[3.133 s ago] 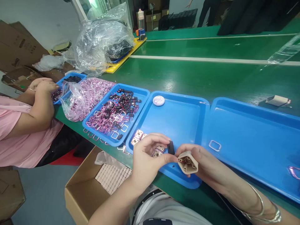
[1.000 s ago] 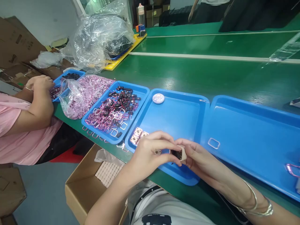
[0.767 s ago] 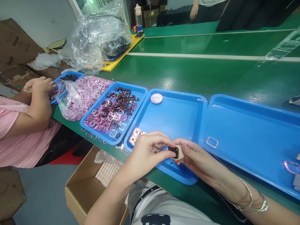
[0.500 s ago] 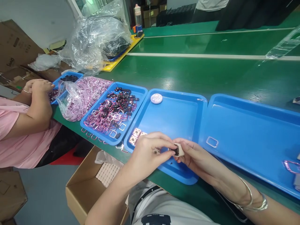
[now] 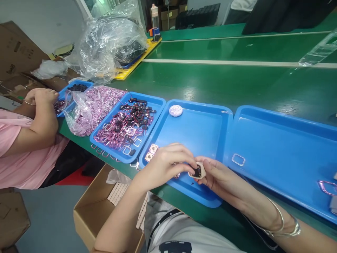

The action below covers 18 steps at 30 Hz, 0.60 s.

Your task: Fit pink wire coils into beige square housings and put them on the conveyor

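Looking down from the head cam, I've got both hands meeting over the near edge of the middle blue tray [image 5: 200, 130]. My left hand [image 5: 168, 163] and right hand [image 5: 216, 174] are pinching a small beige housing [image 5: 197, 171] with a black part set in it. A few more beige pieces [image 5: 151, 151] lie in the tray just beside my left hand. Another tray of pink coils [image 5: 126, 124] sits to the left on the green tabletop [image 5: 237, 80], and a co-worker's hand [image 5: 43, 95] rests farther along.
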Each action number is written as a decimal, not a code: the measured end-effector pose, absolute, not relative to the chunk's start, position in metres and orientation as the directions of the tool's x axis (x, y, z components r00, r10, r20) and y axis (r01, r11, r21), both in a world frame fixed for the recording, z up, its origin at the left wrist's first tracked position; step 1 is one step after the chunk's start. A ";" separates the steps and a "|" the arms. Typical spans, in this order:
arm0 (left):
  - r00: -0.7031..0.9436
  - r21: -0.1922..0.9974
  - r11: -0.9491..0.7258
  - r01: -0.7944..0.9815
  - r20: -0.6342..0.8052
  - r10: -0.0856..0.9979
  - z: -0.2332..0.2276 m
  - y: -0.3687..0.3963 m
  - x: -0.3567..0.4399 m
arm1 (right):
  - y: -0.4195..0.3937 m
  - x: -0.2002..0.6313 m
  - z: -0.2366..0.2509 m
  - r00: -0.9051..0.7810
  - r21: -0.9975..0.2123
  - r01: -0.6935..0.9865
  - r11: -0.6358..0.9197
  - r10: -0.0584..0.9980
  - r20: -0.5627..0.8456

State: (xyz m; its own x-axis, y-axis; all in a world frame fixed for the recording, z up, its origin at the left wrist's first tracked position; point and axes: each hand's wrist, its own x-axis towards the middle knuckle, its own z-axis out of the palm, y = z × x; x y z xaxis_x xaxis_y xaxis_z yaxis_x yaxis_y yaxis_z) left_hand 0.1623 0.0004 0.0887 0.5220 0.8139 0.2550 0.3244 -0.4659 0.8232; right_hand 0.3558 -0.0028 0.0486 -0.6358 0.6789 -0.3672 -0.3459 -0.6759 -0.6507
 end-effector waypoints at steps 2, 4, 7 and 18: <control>0.595 0.721 -0.587 0.368 0.303 0.745 0.092 0.005 0.160 | -0.003 0.356 0.048 -0.624 -0.653 -0.338 -0.677 0.681 -0.383; 0.648 0.622 -0.663 0.416 0.309 0.696 0.096 0.007 0.159 | -0.003 0.356 0.046 -0.615 -0.654 -0.325 -0.683 0.678 -0.402; 0.697 0.534 -0.705 0.466 0.269 0.665 0.100 0.007 0.161 | -0.004 0.356 0.043 -0.607 -0.654 -0.317 -0.687 0.677 -0.416; 0.615 0.637 -0.690 0.344 0.403 0.678 0.097 0.009 0.169 | -0.004 0.354 0.047 -0.619 -0.641 -0.342 -0.687 0.678 -0.396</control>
